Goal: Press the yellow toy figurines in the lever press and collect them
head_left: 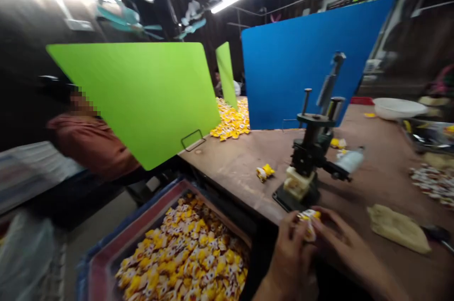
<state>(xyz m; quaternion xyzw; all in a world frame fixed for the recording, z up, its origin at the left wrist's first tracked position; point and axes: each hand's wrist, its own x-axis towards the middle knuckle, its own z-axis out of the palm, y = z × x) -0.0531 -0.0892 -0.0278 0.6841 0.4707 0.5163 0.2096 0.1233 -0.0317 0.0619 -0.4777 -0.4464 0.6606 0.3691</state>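
Between the fingers of both hands is a small yellow and white plastic figure [309,222], held just in front of the table edge. My left hand [292,249] is closed around its left and lower side. My right hand [336,235] pinches it from the right with thumb and fingertips. Right behind the hands stands a dark green hand press [308,150] with a cream-coloured block at its base and a wrapped lever on its right. Another yellow and white figure [265,173] lies on the table left of the press. Fingers partly hide the held figure.
A crate [101,263] full of such pieces stands lower left. Green [142,98] and blue [305,69] panels border the brown table [227,164]; a figure pile [232,121] lies between them. A cloth [397,227], white bowl [400,108] and small parts [432,183] are right. A person [92,145] sits left.
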